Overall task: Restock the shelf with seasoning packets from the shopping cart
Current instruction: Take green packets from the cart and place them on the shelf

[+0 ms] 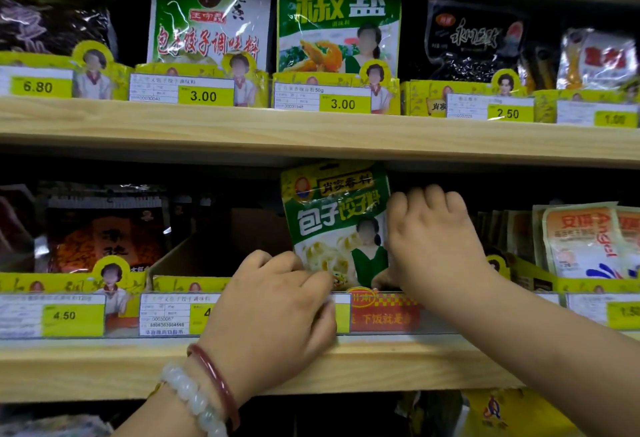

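Item: green seasoning packet (337, 225), ctr frame, upright, long axis vertical, foot in lower shelf (242, 364) tray; your left hand (273, 312) pinches its bottom-left corner, right hand (433, 239) curls on its right edge & sits nearer; seat it straight down.

Position: head-worn, one view only, at about the height of the middle shelf (311, 135).
Facing: forward, straight at the shelving.
Nearness: close; two shelf tiers fill the picture, both forearms entering from the bottom edge.
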